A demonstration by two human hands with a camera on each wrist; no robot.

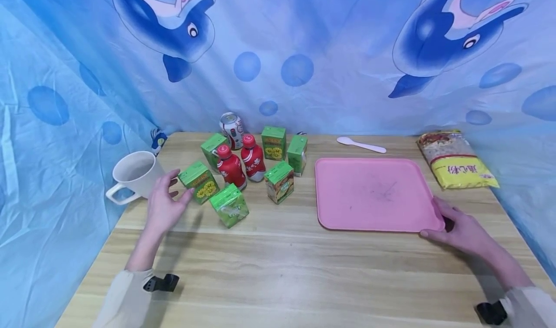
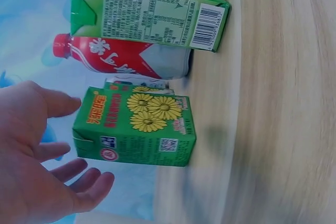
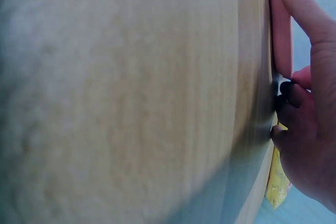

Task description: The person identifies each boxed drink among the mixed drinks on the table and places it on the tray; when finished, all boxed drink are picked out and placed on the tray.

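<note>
My left hand (image 1: 167,205) is spread around the near left side of a green drink carton (image 1: 199,182) with yellow flowers. In the left wrist view a gap shows between the fingers and this carton (image 2: 134,127). Close by stand a lighter green carton (image 1: 230,206) and two red-capped bottles (image 1: 231,166). At the pink tray's (image 1: 369,193) near right corner, my right hand (image 1: 465,229) holds the rim, thumb on the front edge and a finger along the right edge. In the right wrist view the lower fingers curl beside the tray's corner (image 3: 282,51).
A white mug (image 1: 136,173) stands left of the left hand. More cartons (image 1: 273,143) and a can (image 1: 231,129) are behind the bottles. A pale spoon (image 1: 361,145) lies behind the tray, and a yellow-labelled food bag (image 1: 458,160) lies to its right.
</note>
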